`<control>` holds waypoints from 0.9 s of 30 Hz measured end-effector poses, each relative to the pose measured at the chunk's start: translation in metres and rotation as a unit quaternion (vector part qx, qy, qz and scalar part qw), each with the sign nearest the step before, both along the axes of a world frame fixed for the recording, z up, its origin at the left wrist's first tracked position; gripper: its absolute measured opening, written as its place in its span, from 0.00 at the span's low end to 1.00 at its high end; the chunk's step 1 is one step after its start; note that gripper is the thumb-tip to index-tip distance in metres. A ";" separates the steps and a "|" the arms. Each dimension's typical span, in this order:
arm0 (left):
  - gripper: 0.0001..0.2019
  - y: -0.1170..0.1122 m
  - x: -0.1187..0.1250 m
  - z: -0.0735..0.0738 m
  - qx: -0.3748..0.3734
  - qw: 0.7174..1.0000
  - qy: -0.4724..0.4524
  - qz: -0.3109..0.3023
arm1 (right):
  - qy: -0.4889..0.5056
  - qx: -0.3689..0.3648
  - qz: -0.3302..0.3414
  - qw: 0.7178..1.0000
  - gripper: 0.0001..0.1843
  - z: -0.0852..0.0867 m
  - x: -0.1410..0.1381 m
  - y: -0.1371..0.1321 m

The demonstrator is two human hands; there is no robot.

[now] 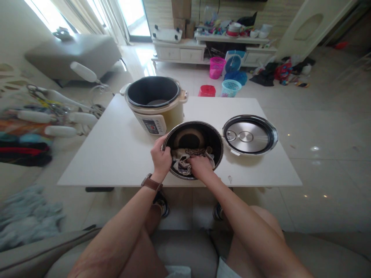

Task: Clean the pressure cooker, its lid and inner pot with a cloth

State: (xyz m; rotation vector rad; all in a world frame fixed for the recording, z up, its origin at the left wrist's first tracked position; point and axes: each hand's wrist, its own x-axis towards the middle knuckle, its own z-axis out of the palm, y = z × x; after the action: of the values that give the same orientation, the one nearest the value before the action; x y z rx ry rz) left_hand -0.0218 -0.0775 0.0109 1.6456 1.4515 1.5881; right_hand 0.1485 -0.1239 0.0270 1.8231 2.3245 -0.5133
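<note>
A dark inner pot (189,133) tips toward me near the table's front edge. Its rim is gripped on the left by my left hand (161,157), thumb over the edge. Inside the pot my right hand (200,166) is closed on a crumpled patterned cloth (183,164), pressed against the lower wall; part of the fingers is hidden. Behind and to the left stands the electric pressure cooker (156,116), uncovered, with a control panel on its front. To the right, the round lid (249,135) lies with its metal inner side up.
All this stands on a white table (101,154). A small clear item (230,179) lies by its front edge. Beyond are a pink basket (216,67), a light blue basket (231,88) and a red stool (206,91). A white lamp-like fixture (84,72) is at left.
</note>
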 end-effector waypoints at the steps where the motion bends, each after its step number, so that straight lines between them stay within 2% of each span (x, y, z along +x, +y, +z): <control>1: 0.24 -0.002 0.003 0.000 0.004 1.000 -0.001 0.002 | 0.002 -0.001 -0.004 1.000 0.23 -0.001 0.001 0.000; 5: 0.22 -0.011 0.018 -0.002 0.022 1.000 -0.015 0.001 | 0.025 -0.001 -0.025 0.999 0.26 -0.004 0.000 0.000; 13: 0.11 -0.024 0.035 -0.007 0.015 0.998 -0.052 0.037 | 0.145 0.010 -0.094 0.985 0.31 -0.009 -0.015 0.005; 18: 0.11 -0.017 0.034 -0.009 -0.012 0.996 -0.066 0.057 | 0.101 0.013 -0.065 0.993 0.30 -0.010 -0.008 0.002; 22: 0.11 -0.005 0.025 -0.006 -0.020 0.997 -0.037 0.068 | 0.058 0.011 -0.036 0.998 0.27 -0.006 -0.002 -0.001; 27: 0.20 0.007 0.008 0.007 0.017 0.999 0.017 0.038 | 0.009 0.002 -0.012 1.000 0.23 0.002 -0.001 0.000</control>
State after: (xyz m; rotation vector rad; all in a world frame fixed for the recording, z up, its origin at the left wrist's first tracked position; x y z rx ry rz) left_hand -0.0142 -0.0705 0.0180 1.6626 1.5280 1.6419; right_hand 0.1473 -0.1243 0.0290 1.8586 2.3185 -0.5310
